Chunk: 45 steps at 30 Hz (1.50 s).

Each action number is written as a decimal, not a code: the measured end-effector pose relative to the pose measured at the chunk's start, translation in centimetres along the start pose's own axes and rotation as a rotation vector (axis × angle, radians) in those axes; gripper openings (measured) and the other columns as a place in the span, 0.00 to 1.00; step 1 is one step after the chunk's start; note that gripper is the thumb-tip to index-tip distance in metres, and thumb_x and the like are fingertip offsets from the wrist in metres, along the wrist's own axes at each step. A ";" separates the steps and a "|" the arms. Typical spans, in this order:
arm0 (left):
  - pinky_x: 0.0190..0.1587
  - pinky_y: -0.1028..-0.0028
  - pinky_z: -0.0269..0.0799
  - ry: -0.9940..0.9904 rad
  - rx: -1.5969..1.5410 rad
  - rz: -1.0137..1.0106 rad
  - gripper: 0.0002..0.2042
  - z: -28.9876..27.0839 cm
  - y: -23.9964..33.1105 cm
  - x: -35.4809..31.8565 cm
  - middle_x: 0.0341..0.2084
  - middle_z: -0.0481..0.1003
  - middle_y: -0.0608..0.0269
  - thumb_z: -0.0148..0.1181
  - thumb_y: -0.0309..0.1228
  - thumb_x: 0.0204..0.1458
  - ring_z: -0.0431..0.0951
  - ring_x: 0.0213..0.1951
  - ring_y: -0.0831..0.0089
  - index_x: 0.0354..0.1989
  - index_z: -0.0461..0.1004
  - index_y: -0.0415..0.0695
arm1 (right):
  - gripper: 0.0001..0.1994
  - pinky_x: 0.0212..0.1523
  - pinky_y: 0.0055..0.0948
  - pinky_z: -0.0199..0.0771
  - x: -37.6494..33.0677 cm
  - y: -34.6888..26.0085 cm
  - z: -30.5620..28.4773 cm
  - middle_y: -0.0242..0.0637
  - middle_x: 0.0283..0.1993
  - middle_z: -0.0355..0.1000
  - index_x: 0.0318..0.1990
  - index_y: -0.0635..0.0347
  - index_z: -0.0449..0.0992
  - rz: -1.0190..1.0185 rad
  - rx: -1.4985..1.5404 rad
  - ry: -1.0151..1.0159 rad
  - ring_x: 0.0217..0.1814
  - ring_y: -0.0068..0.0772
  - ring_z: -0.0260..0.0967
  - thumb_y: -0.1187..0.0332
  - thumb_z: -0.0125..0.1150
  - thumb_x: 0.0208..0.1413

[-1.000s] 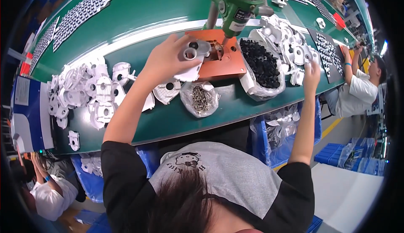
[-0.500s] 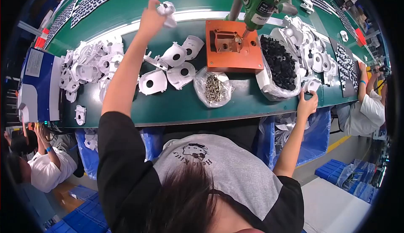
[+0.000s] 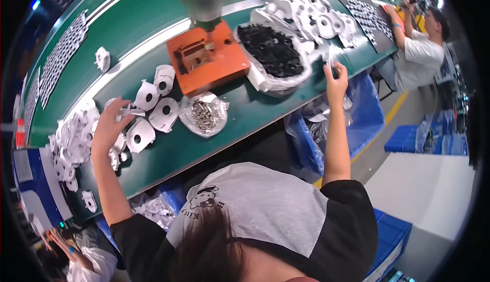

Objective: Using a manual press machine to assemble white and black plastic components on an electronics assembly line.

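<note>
My left hand [image 3: 104, 129] sits over the heap of white moulded housings [image 3: 76, 139] at the left of the green bench [image 3: 245, 113], fingers curled and pinching one white piece [image 3: 126, 111] at its edge, light grip by the look of it. Right hand [image 3: 335, 73] is up at the near edge on the right, thumb and fingers pressed on a small pale part [image 3: 331, 57]; can't tell exactly what it is. Risks: the left pinch is shallow, so the housing could slip and drop into the heap or knock the loose ones [image 3: 153, 106] lying beside it. The open bag of small metal parts [image 3: 204, 114] sits just right of those, and a sweep of my forearm could spill it. The right-hand piece hangs near the bench edge above the blue bins [image 3: 357, 113], so a fumble likely sends it down there. The orange fixture [image 3: 209, 57] and bag of black parts [image 3: 273, 55] sit further back, less exposed.
</note>
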<state>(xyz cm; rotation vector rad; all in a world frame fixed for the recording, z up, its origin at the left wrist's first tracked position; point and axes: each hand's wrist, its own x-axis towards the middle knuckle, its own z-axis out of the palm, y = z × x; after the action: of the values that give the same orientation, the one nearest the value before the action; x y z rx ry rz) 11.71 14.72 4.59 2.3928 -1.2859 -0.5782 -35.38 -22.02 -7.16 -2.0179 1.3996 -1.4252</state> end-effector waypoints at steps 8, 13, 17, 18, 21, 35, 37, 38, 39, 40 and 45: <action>0.40 0.71 0.67 0.134 -0.036 0.095 0.14 1.0 -3.6 0.8 0.32 0.76 0.54 0.55 0.31 0.50 0.74 0.33 0.67 0.42 0.72 0.36 | 0.09 0.28 0.34 0.79 1.3 -2.5 -1.7 0.42 0.37 0.68 0.40 0.67 0.64 0.378 0.810 0.090 0.34 0.41 0.74 0.69 0.48 0.59; 0.25 0.79 0.61 0.433 -0.354 -0.004 0.12 0.2 -1.1 1.0 0.24 0.77 0.64 0.53 0.34 0.54 0.68 0.23 0.81 0.41 0.74 0.39 | 0.08 0.24 0.21 0.65 0.8 -11.2 -3.7 0.33 0.34 0.69 0.41 0.63 0.67 0.319 1.003 -0.030 0.27 0.23 0.67 0.68 0.50 0.59; 0.32 0.76 0.71 0.332 -0.876 -0.026 0.15 2.3 6.9 0.8 0.29 0.77 0.57 0.55 0.34 0.53 0.76 0.30 0.74 0.44 0.69 0.37 | 0.08 0.28 0.13 0.58 -2.5 -17.7 -1.6 0.26 0.32 0.68 0.42 0.64 0.69 0.233 1.026 -0.304 0.29 0.11 0.59 0.74 0.53 0.56; 0.34 0.77 0.71 0.269 -0.882 0.050 0.15 2.8 8.2 0.5 0.29 0.77 0.57 0.57 0.32 0.51 0.76 0.31 0.74 0.44 0.68 0.36 | 0.07 0.29 0.11 0.58 -3.2 -20.3 -1.2 0.27 0.33 0.68 0.41 0.63 0.70 0.218 0.975 -0.455 0.29 0.11 0.59 0.74 0.53 0.55; 0.37 0.79 0.69 0.092 -1.080 0.249 0.13 5.4 10.9 0.3 0.29 0.77 0.59 0.58 0.27 0.50 0.76 0.32 0.77 0.43 0.69 0.36 | 0.05 0.37 0.19 0.63 -3.4 -24.3 0.8 0.34 0.33 0.69 0.33 0.69 0.73 -0.068 1.075 -0.796 0.33 0.20 0.63 0.78 0.55 0.47; 0.38 0.82 0.66 -0.390 -1.607 0.080 0.17 8.8 16.8 -1.4 0.35 0.72 0.67 0.42 0.38 0.59 0.71 0.36 0.82 0.47 0.69 0.40 | 0.09 0.45 0.22 0.63 -3.9 -27.5 3.9 0.35 0.41 0.67 0.36 0.67 0.72 -0.139 0.743 -1.056 0.44 0.23 0.63 0.68 0.54 0.56; 0.39 0.81 0.66 -0.272 -1.542 0.130 0.17 9.1 17.0 -1.4 0.35 0.72 0.67 0.42 0.38 0.59 0.71 0.36 0.82 0.48 0.69 0.39 | 0.10 0.41 0.19 0.66 -4.1 -26.8 4.3 0.32 0.37 0.69 0.39 0.66 0.72 0.272 0.914 -1.185 0.39 0.19 0.66 0.67 0.53 0.57; 0.39 0.81 0.66 -0.275 -1.542 0.129 0.17 9.2 16.8 -1.2 0.35 0.72 0.67 0.42 0.38 0.59 0.71 0.36 0.82 0.48 0.69 0.39 | 0.10 0.37 0.18 0.68 -4.2 -26.5 4.5 0.30 0.34 0.71 0.41 0.66 0.71 0.328 0.966 -1.172 0.35 0.16 0.67 0.67 0.52 0.58; 0.42 0.78 0.68 -0.300 -1.526 0.146 0.17 9.1 16.5 -0.9 0.38 0.72 0.63 0.41 0.35 0.58 0.72 0.39 0.78 0.49 0.67 0.36 | 0.10 0.37 0.18 0.68 -4.2 -26.4 4.6 0.30 0.34 0.71 0.41 0.66 0.71 0.330 0.965 -1.171 0.35 0.16 0.67 0.67 0.52 0.58; 0.44 0.74 0.69 -0.320 -1.511 0.162 0.18 9.1 16.3 -0.8 0.41 0.72 0.59 0.41 0.32 0.58 0.73 0.41 0.74 0.51 0.65 0.33 | 0.10 0.38 0.17 0.67 -4.3 -26.3 4.6 0.30 0.34 0.71 0.41 0.66 0.72 0.362 0.965 -1.160 0.36 0.16 0.67 0.67 0.52 0.59; 0.45 0.75 0.68 -0.325 -1.503 0.090 0.19 8.8 16.5 -0.9 0.40 0.72 0.59 0.43 0.32 0.55 0.73 0.40 0.75 0.51 0.65 0.32 | 0.09 0.38 0.16 0.65 -5.5 -25.9 5.4 0.27 0.34 0.69 0.40 0.63 0.71 0.252 0.969 -1.078 0.36 0.14 0.64 0.67 0.51 0.59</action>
<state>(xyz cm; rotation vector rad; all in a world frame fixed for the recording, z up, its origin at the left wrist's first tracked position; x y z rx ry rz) -4.73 5.87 5.42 0.9927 -0.5664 -1.3040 -17.17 -6.49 5.36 -1.4208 0.3290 -0.4877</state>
